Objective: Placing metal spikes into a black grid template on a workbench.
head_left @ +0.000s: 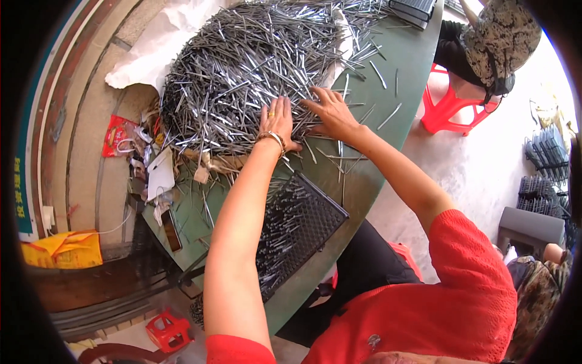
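A big heap of thin, shiny grey strips (230, 67) covers the far part of the green table (406, 67). My left hand (277, 124), with a ring and a bracelet, lies flat on the heap's near edge, fingers stretched out. Just to its right, my right hand (332, 116) touches the strips at the edge with its fingers apart. Neither hand visibly grips a strip. Nearer to me sits a black perforated tray (321, 221) with many thin dark pieces standing in its holes; my left forearm hides part of it.
Loose strips lie around the heap. Left of it are crumpled white sheeting (151, 57), a red packet (119, 136) and a phone (171, 232). A black box (415, 9) stands at the far right. Beyond the table, a person sits by a red stool (451, 112); stacked dark racks (545, 151) stand further right.
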Available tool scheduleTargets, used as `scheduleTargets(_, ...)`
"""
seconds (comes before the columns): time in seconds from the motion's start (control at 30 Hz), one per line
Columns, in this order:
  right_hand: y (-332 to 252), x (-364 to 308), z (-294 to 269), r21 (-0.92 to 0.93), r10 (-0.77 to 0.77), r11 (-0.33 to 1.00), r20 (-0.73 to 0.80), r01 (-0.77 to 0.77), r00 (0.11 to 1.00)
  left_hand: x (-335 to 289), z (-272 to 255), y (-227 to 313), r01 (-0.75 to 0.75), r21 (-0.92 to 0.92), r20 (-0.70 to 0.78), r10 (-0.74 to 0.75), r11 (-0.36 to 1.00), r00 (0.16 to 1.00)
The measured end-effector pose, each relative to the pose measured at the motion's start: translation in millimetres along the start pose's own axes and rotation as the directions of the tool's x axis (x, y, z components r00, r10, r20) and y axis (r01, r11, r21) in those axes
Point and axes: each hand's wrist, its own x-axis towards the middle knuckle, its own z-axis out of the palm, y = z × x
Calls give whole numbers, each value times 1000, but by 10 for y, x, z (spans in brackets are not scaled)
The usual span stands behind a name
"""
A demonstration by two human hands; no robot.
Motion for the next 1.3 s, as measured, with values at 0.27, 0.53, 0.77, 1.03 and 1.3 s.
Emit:
scheduleTargets(0.27, 296, -790, -398, 231, 370, 926, -386, -299, 845, 291, -108, 121, 101, -60, 46, -98, 993, 994)
scheduleTargets(0.53, 362, -866, -374, 177, 361, 932, -448, -315, 817, 6, -36, 412, -31, 62, 49, 28, 998, 998)
scheduleTargets(0.77, 359, -842, -351, 216, 376, 926, -463, -309, 803, 311, 74, 146, -276, -32, -141, 269, 961, 953)
scheduleTargets(1.03, 351, -876, -331, 268, 425, 902, -422, -338, 801, 448, -67, 487, -70, 41, 218, 59, 997, 974)
scheduleTargets(1.3, 367, -830, -342, 256, 487, 873, -475, -414, 733, 419, 25, 304, -131, -172, -30, 128, 976, 991)
